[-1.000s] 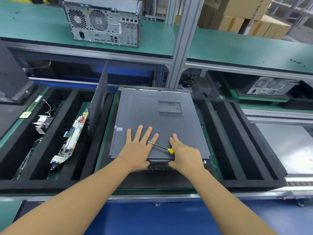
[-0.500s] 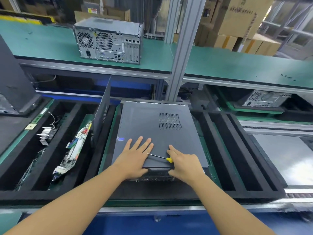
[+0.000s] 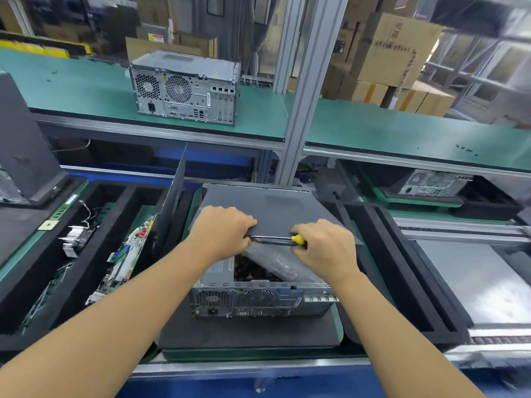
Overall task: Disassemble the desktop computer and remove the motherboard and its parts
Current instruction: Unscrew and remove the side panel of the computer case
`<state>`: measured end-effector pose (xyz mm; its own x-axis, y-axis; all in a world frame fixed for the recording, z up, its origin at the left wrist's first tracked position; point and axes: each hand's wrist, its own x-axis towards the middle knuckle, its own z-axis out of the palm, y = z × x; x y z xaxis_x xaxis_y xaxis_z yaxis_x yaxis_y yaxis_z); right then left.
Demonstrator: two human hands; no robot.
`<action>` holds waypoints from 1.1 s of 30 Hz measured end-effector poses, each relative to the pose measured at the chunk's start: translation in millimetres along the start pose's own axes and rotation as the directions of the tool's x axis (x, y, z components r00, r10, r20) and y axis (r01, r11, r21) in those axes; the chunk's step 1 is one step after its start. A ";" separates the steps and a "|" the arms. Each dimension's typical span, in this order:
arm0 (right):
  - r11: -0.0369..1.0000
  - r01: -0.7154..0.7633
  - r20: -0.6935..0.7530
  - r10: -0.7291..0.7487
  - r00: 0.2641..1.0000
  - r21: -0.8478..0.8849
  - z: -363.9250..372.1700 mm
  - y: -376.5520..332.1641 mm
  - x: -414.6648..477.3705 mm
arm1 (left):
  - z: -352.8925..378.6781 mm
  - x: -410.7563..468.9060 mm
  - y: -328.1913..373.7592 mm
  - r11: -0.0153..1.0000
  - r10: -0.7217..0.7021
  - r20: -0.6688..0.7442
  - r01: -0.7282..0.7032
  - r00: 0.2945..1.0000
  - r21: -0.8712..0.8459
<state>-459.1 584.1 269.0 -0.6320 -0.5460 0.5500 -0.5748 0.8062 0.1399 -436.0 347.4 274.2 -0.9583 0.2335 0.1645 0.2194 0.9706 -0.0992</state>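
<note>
Desktop computer point(image 3: 258, 300) lying on its side on a foam pad point(image 3: 247, 331). Left hand point(image 3: 221, 234) and right hand point(image 3: 324, 248) grip the raised near edge of the side panel point(image 3: 273, 208); the right also holds a screwdriver point(image 3: 297, 239). Lift evenly, blade clear of internals.

Left grip point(image 3: 227, 234) and right grip point(image 3: 324, 249) curl closed, knuckles up.

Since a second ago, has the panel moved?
Yes. The panel has lifted at its near edge and slid away from the rear of the case; left hand and right hand grip it.
</note>
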 end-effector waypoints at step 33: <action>0.779 -0.626 -0.465 0.570 0.677 0.044 -92.2 81.1 54.4 | 20.1 62.2 29.5 0.433 -0.347 0.029 0.188 0.937 -0.882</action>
<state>-492.2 640.8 386.2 -0.5144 0.1960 0.8348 -0.0749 0.9595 -0.2714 -492.8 389.3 261.8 -0.9798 -0.1201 0.1600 0.0761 0.5157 0.8534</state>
